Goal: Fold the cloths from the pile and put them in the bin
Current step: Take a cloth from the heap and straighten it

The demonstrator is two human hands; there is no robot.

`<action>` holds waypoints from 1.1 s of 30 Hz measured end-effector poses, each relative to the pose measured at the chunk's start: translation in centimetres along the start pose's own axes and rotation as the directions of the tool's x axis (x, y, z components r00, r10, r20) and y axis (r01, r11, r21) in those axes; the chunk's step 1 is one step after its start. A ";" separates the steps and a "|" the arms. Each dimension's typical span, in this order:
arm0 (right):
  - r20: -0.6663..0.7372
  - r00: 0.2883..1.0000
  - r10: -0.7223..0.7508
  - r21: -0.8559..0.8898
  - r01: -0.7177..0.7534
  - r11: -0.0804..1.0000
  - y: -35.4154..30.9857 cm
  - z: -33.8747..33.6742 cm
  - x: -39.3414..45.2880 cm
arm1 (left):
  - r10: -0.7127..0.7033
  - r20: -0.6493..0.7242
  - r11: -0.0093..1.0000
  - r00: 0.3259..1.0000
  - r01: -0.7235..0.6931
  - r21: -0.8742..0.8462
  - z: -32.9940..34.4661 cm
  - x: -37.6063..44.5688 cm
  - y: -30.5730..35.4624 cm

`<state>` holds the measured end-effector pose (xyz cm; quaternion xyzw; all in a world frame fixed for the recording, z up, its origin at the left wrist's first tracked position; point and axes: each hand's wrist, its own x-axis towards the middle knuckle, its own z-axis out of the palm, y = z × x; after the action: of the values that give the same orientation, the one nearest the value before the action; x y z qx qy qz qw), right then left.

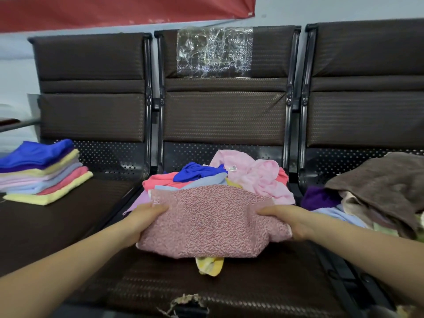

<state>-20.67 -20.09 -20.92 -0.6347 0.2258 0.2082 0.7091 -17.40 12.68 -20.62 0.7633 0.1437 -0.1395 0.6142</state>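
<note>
Both hands grip one speckled pink cloth at its side edges, the left hand with thumb on top and fingers curled beneath, the right hand pinching the opposite edge, holding it doubled over above the middle seat of a dark three-seat bench. Right of that seat, a brown towel lies over a heap of purple, blue and cream pieces. Behind the held cloth, on the middle seat itself, sits the unfolded pile of pink, blue, coral and pale blue cloths, with a yellow cloth poking out in front underneath. Left of the middle seat, a neat folded stack stands finished. No bin is visible, so binning looks wholly undone, and judging by the heaps, much folding remains.
</note>
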 end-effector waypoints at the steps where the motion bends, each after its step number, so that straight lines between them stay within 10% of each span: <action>1: -0.001 0.999 -0.038 0.022 0.038 0.999 -0.7 0.1 -0.5 | 0.066 -0.039 0.998 0.997 -0.067 -0.019 0.1 0.0 0.2; 10: -0.104 0.950 -0.295 0.098 0.305 0.947 -5.1 -3.4 -5.5 | 0.167 -0.034 0.963 0.985 -0.170 -0.208 2.7 -0.2 0.9; 15: -0.251 0.867 -0.430 -0.254 0.369 0.894 -5.5 -2.0 -5.3 | -0.115 -0.022 0.981 0.993 0.110 -0.159 3.4 1.2 -1.7; 21: -0.020 0.797 -0.604 -0.535 0.502 0.680 -5.6 4.8 -5.6 | 0.165 -0.292 0.986 0.942 -0.161 0.036 1.8 0.7 0.3; 27: 0.346 0.895 -0.282 -0.461 0.424 0.780 -3.5 10.7 -4.1 | -0.069 0.159 0.974 0.985 0.101 -0.203 4.0 -2.1 2.4; 33: 0.161 0.852 -0.498 -0.745 0.436 0.505 -2.2 6.0 -1.7 | 0.023 0.180 0.983 0.983 0.011 -0.185 6.1 -1.2 1.3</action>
<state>-20.41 -14.40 -17.60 -0.9153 -0.0361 0.0605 0.3966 -18.27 6.35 -20.25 0.6875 0.0970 -0.1926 0.6935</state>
